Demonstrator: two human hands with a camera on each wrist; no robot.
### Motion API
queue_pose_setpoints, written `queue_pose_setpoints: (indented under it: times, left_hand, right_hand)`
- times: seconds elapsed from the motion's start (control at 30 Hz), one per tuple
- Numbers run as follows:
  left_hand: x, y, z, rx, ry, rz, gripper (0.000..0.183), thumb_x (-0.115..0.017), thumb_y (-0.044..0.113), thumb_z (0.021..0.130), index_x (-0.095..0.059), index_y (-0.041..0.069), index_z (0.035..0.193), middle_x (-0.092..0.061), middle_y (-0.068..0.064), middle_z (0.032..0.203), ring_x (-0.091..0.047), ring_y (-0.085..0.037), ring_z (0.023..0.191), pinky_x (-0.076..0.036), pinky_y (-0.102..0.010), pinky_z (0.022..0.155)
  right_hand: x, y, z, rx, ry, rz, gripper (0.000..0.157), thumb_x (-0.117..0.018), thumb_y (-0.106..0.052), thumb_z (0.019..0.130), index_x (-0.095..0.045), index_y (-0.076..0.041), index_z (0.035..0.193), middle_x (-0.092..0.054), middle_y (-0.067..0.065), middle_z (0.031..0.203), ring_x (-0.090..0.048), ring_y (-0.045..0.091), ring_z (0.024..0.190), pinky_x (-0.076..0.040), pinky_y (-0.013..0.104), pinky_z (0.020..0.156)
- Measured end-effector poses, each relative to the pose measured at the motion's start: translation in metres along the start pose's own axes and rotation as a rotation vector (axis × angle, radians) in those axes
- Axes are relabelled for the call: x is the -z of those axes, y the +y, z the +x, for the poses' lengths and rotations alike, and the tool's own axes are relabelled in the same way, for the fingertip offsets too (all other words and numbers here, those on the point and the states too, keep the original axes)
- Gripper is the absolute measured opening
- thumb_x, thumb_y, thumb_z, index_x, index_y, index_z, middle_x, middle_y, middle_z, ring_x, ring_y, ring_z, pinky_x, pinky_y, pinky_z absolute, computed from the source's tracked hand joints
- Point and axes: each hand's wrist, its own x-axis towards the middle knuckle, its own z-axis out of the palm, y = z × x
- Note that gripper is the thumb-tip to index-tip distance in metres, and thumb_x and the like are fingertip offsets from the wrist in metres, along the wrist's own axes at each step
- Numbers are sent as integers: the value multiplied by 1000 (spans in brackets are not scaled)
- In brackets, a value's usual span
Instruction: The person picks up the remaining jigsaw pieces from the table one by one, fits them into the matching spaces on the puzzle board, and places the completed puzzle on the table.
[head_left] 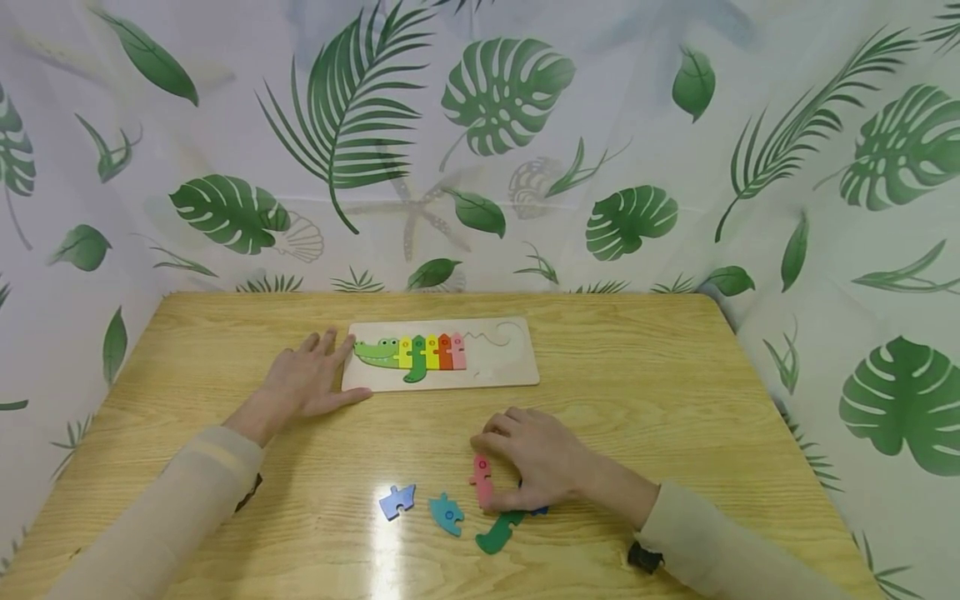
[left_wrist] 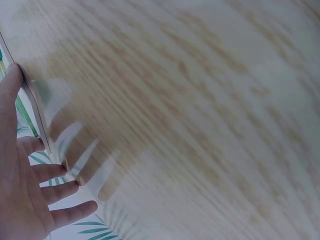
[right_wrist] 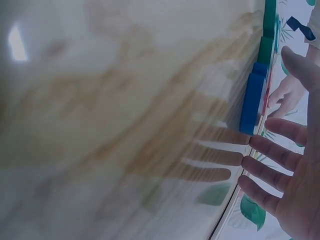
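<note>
You wear long, plain, pale cream sleeves, and a small, dark, blackish piece shows just beside each cuff

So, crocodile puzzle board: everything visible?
The crocodile puzzle board is a pale, wood-looking rectangle flat on the table, toward the far edge. Left to right sit a green head, yellow piece, green legged piece, second yellow piece, orange-red piece and pink piece; the tail outline is unfilled. The left hand touches the board's left end.
</note>
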Motion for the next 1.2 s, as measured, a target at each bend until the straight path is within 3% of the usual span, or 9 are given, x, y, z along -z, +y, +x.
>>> queue_pose_setpoints:
  times: [0.63,1.2]
  left_hand:
    - [-3,-1,1,-6,21,6,101,-47,80,97,-32,7,166,-36,-32,166,-47,-55,146,-53,-70,101]
    - [-2,0,0,-5,23,3,100,-48,78,97,-32,7,166,-36,-32,166,-46,-55,146,-55,-69,99]
  right_hand:
    - [-2,-3,-1,15,-6,-78,71,-63,-80,87,-71,-25,131,-65,-3,126,-60,18,113,-55,39,90]
    - [0,-2,1,8,-15,-79,72,-65,-79,87,-71,-23,131,-66,-3,126,-61,17,113,-56,40,91]
